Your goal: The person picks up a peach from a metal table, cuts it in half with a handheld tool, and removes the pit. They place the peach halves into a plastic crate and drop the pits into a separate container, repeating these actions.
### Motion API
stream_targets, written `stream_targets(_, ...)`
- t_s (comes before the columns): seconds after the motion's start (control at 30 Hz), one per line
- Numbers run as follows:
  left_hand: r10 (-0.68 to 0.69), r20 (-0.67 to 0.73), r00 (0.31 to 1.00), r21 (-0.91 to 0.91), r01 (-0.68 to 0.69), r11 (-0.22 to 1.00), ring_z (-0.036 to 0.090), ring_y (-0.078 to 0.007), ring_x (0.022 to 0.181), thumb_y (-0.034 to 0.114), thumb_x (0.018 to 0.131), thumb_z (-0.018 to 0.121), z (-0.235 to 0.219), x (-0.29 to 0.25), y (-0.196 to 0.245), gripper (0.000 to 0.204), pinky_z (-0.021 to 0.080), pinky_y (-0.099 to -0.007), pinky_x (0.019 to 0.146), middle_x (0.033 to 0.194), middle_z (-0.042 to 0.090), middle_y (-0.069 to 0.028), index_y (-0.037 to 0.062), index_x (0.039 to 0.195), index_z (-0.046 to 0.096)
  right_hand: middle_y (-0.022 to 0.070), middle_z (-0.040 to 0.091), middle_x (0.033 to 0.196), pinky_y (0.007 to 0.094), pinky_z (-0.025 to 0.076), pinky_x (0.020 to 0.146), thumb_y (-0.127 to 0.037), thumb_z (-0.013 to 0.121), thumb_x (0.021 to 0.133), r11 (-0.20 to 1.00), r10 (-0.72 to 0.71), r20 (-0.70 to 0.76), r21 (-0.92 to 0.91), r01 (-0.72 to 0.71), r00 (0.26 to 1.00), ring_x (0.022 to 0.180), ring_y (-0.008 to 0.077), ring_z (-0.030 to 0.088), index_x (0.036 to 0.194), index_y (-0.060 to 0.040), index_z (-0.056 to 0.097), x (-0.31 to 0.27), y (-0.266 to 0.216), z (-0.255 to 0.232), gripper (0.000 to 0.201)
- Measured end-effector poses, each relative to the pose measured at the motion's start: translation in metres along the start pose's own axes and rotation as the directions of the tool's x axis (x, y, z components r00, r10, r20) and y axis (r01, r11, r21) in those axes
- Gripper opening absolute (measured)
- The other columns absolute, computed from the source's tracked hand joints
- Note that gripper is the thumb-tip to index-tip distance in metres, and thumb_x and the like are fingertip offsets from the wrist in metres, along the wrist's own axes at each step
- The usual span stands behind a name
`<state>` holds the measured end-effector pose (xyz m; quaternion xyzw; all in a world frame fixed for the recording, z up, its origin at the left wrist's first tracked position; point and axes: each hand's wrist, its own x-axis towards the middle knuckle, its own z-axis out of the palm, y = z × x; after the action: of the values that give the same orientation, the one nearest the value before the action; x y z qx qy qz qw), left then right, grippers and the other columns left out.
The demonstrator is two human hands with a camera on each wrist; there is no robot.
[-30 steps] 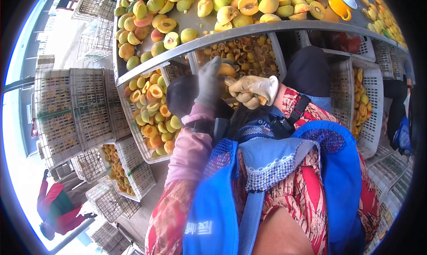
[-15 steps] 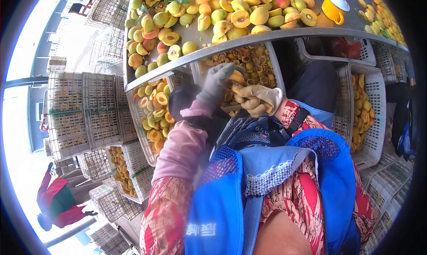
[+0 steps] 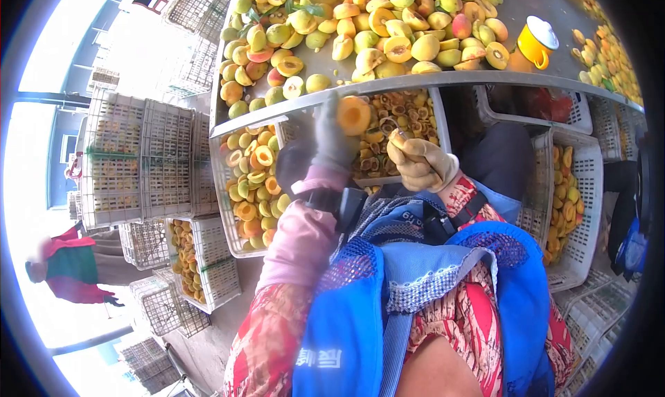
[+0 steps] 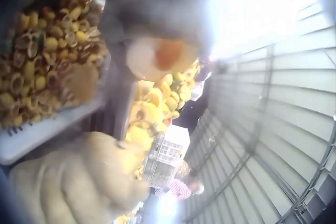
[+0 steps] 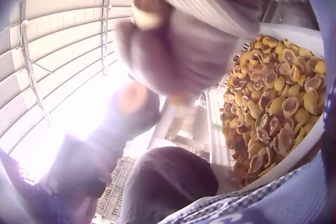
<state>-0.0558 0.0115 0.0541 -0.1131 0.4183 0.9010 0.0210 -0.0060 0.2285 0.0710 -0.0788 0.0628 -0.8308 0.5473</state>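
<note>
My left hand (image 3: 327,137), in a grey glove and blurred, holds a peach half (image 3: 354,115) by its side. The orange cut face shows in the head view. In the left wrist view the peach half (image 4: 160,58) hangs below the dark glove. My right hand (image 3: 422,165), in a beige glove, has its fingers curled round a small tool (image 3: 397,137), mostly hidden in the fist. The pale round end of the tool's handle (image 5: 147,11) shows in the right wrist view. Below both hands stands a crate (image 3: 440,120) of pits and small peach pieces (image 5: 278,103).
A metal table (image 3: 443,77) in front bears many halved peaches (image 3: 398,49) and a yellow enamel mug (image 3: 537,42). To the left, a crate (image 3: 223,220) holds peach halves. Stacked crates (image 3: 138,161) and another person (image 3: 73,262) are farther left. Another peach crate (image 3: 585,210) stands right.
Half a second ago the hands were together at the peach half; now they are apart. My left hand has swung left with the peach half, while the right keeps the tool.
</note>
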Motion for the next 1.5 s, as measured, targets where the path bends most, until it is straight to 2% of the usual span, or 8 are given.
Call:
stream_targets(0.17, 0.609, -0.199, 0.768, 0.728, -0.300, 0.617, 0.062, -0.0153, 0.083, 0.027, 0.091, 0.065, -0.061, -0.022, 0.106, 0.035, 0.051, -0.0272, 0.078, 0.095, 0.067, -0.0077, -0.0038, 0.107, 0.065, -0.0026, 0.045, 0.058, 0.0221, 0.034, 0.039, -0.029, 0.064, 0.087, 0.845, -0.279, -0.741, -0.492, -0.211, 0.611, 0.044, 0.0075, 0.042, 0.090, -0.0110, 0.054, 0.029, 0.016, -0.028, 0.021)
stream_targets(0.23, 0.753, 0.294, 0.589, 0.799, 0.281, -0.532, 0.062, -0.0331, 0.094, 0.030, 0.082, 0.069, -0.089, -0.026, 0.144, 0.043, 0.049, -0.0395, 0.087, 0.103, 0.064, -0.0181, 0.0048, 0.116, 0.064, -0.0019, 0.046, 0.058, 0.0241, 0.035, 0.038, -0.030, 0.064, 0.087, 0.849, -0.265, -0.739, -0.484, -0.214, 0.620, 0.044, 0.0084, 0.042, 0.091, -0.0119, 0.054, 0.034, 0.018, -0.022, 0.021)
stream_targets(0.27, 0.749, 0.344, 0.566, 0.768, 0.290, -0.571, 0.062, -0.0346, 0.094, 0.028, 0.082, 0.067, -0.100, -0.018, 0.153, 0.042, 0.049, -0.0405, 0.085, 0.103, 0.065, -0.0178, 0.0058, 0.118, 0.062, -0.0018, 0.045, 0.058, 0.0243, 0.036, 0.038, -0.030, 0.064, 0.087, 0.820, -0.274, -0.733, -0.516, -0.247, 0.622, 0.043, 0.0086, 0.041, 0.090, -0.0118, 0.054, 0.037, 0.018, -0.020, 0.021)
stream_targets(0.4, 0.444, 0.472, 0.762, 0.868, -0.314, -0.384, 0.065, -0.0273, 0.090, 0.026, 0.084, 0.069, -0.044, 0.040, 0.150, 0.032, 0.051, -0.0357, 0.081, 0.099, 0.068, -0.0141, 0.0036, 0.106, 0.068, 0.0007, 0.049, 0.058, 0.0284, 0.040, 0.040, -0.030, 0.062, 0.088, 0.736, -0.287, -0.667, -0.613, -0.287, 0.687, 0.044, 0.0117, 0.046, 0.088, -0.0072, 0.058, 0.046, 0.017, -0.026, 0.023)
stream_targets(0.67, -0.060, 0.043, 0.997, 0.997, -0.039, 0.066, 0.066, -0.0294, 0.087, 0.043, 0.081, 0.071, 0.029, 0.183, 0.062, 0.063, 0.053, -0.0371, 0.077, 0.100, 0.066, -0.0175, 0.0010, 0.124, 0.051, 0.0084, 0.055, 0.057, 0.0336, 0.043, 0.038, -0.043, 0.058, 0.084, 0.553, -0.310, -0.733, -0.657, -0.512, 0.606, 0.040, 0.0193, 0.053, 0.085, 0.0010, 0.056, 0.061, 0.022, -0.033, 0.044)
stream_targets(1.03, 0.367, 0.243, 0.898, 0.952, -0.293, 0.085, 0.062, -0.0145, 0.069, 0.016, 0.077, 0.077, 0.014, 0.127, 0.045, 0.023, 0.052, -0.0288, 0.061, 0.084, 0.064, -0.0050, 0.0052, 0.091, 0.062, -0.0001, 0.061, 0.090, 0.0273, 0.046, 0.065, -0.026, 0.060, 0.093, 0.470, -0.725, -0.413, -0.881, -0.042, 0.551, 0.076, 0.0108, 0.057, 0.121, -0.0081, 0.057, 0.066, 0.000, 0.009, 0.033)
stream_targets(1.13, 0.259, 0.061, 0.964, 0.723, -0.221, 0.654, 0.062, -0.0114, 0.071, 0.009, 0.081, 0.075, 0.038, 0.046, 0.058, 0.020, 0.052, -0.0243, 0.067, 0.083, 0.067, -0.0058, -0.0004, 0.094, 0.064, 0.0027, 0.061, 0.091, 0.0286, 0.046, 0.076, -0.030, 0.058, 0.095, 0.340, -0.877, -0.226, -0.915, 0.216, 0.424, 0.085, 0.0095, 0.056, 0.110, -0.0069, 0.059, 0.068, -0.006, 0.001, 0.028)
stream_targets(1.5, 0.240, 0.245, 0.939, 0.724, -0.342, 0.599, 0.058, -0.0279, 0.101, 0.033, 0.093, 0.055, -0.058, -0.012, -0.014, 0.038, 0.046, -0.0422, 0.094, 0.108, 0.061, -0.0128, 0.0034, 0.118, 0.054, 0.0243, 0.064, 0.106, 0.0396, 0.046, 0.089, -0.041, 0.057, 0.089, 0.041, -0.685, -0.336, -0.904, -0.426, 0.646, 0.105, 0.0370, 0.059, 0.117, 0.0030, 0.054, 0.081, 0.023, -0.034, 0.053)
